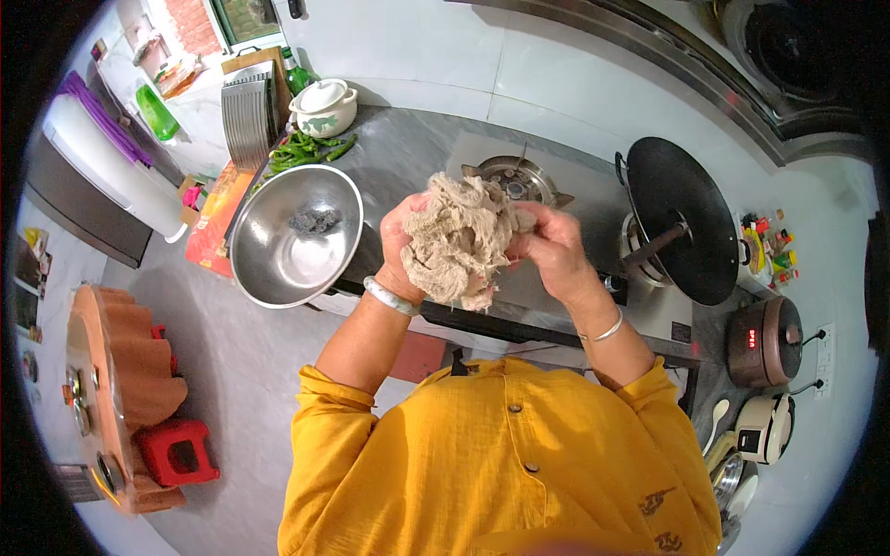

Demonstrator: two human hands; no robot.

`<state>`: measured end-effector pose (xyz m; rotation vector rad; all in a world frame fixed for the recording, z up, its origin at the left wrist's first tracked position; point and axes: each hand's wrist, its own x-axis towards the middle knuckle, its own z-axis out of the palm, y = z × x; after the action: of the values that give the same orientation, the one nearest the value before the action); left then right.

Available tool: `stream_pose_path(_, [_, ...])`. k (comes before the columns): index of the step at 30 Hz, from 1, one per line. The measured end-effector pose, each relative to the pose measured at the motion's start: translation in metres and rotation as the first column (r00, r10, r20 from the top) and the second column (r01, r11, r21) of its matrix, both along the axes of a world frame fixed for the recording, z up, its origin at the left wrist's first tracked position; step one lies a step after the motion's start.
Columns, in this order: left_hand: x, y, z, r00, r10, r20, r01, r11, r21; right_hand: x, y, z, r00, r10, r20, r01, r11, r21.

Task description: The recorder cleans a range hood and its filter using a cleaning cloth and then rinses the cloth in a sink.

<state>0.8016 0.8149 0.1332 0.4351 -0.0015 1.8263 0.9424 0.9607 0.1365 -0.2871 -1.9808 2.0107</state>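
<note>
A crumpled, frayed beige cloth [455, 240] is bunched between my two hands above the front of the gas stove. My left hand [400, 243], below which a pale bangle circles the wrist, grips the cloth's left side. The right side is pinched by my right hand [553, 243], with a silver bangle on that wrist; some fingers are hidden by the cloth. To the left stands a wide stainless steel bowl [268, 250] with a dark scouring pad [315, 220] lying inside it.
Behind the cloth is a gas burner [516, 182]. A black wok [702, 257] with a lid sits on the right burner. Green peppers [302, 149] and a lidded white pot [325, 111] stand behind the bowl. Two cookers [761, 347] [761, 427] are at the far right.
</note>
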Motion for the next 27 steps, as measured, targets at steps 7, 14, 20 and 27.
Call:
stream_pose_path(7, [-0.002,0.013,-0.039,0.95,0.311,-0.016,-0.303,0.913,-0.274,0.041,0.034,0.004,0.931,-0.283,-0.231,0.165,0.89,-0.424])
stream_pose_path(14, [-0.007,0.039,-0.101,0.983,0.177,-0.052,-0.176,0.984,0.007,0.066,0.056,0.005,0.926,-0.297,-0.233,0.198,0.908,-0.368])
stream_pose_path(20, [0.047,0.032,-0.072,0.705,-0.115,-0.7,-0.258,0.877,-0.404,0.059,0.064,-0.008,0.919,-0.343,-0.196,0.223,0.861,-0.457])
stream_pose_path(27, [0.047,0.008,-0.049,0.869,0.085,-0.488,-0.201,0.961,-0.191,0.071,0.059,-0.008,0.884,-0.291,-0.366,0.025,0.812,-0.583])
